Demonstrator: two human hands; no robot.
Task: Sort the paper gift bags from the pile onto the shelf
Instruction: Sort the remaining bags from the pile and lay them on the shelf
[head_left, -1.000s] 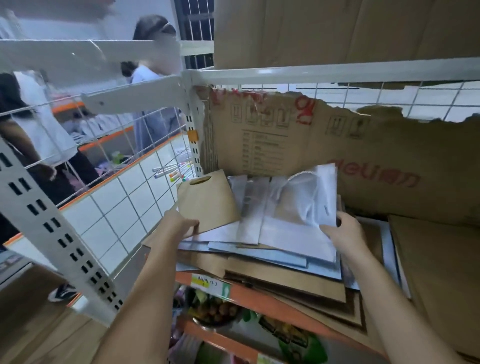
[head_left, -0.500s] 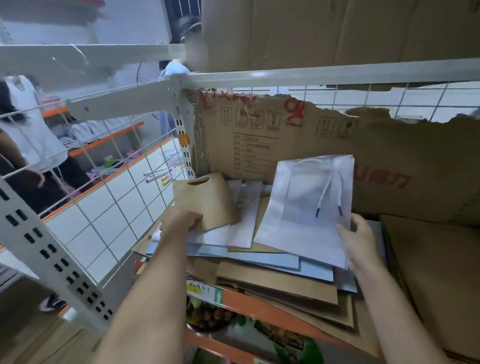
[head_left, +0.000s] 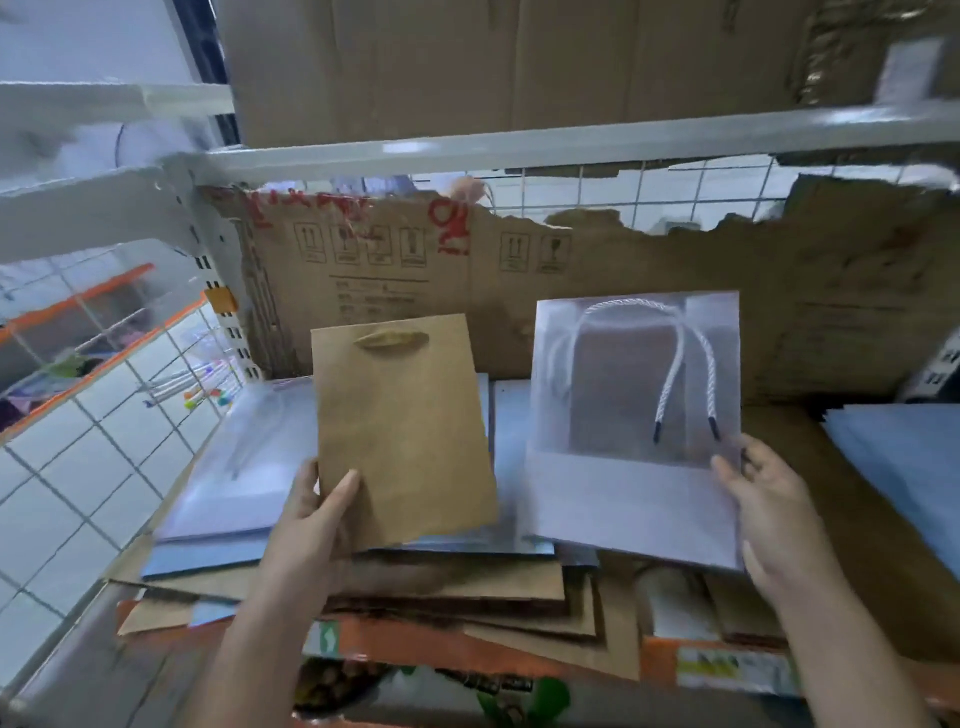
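My left hand (head_left: 317, 519) grips the lower left corner of a small brown paper bag (head_left: 405, 436), lifted above the pile. A white translucent gift bag (head_left: 634, 499) with white rope handles is held by its right edge in my right hand (head_left: 763, 499). Both bags hang over a pile of flat bags (head_left: 228, 499), white, pale blue and brown, lying on the orange-edged shelf (head_left: 665, 657).
A torn cardboard sheet (head_left: 597, 291) lines the back of the shelf. A white wire grid (head_left: 104, 467) closes the left side. More pale bags (head_left: 904, 467) lie at the far right on flat brown cardboard (head_left: 852, 561). Cardboard boxes (head_left: 493, 62) sit on the upper shelf.
Both hands have lifted their bags off the pile and toward me. The brown bag now stands upright in my left hand, and the white bag has swung flat to face me.
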